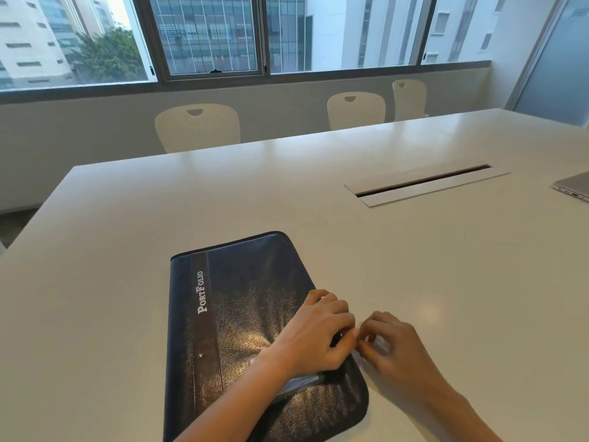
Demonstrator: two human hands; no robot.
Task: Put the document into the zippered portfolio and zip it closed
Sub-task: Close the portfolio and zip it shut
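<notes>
A dark leather portfolio (236,314) with the word "PortFolio" on a brown strip lies flat and folded shut on the white table (159,218). My left hand (315,333) rests on its right edge, fingers curled over the rim. My right hand (392,342) sits just beside that edge, thumb and fingertips pinched together on something small, seemingly the zipper pull, which is hidden by the fingers. A small clear card pocket (299,382) shows on the cover under my left wrist. The document is not visible.
A cable slot with a white cover (424,185) is set into the table at the right. The corner of a closed laptop (573,186) lies at the far right edge. Three white chairs (197,126) stand along the far side under the windows.
</notes>
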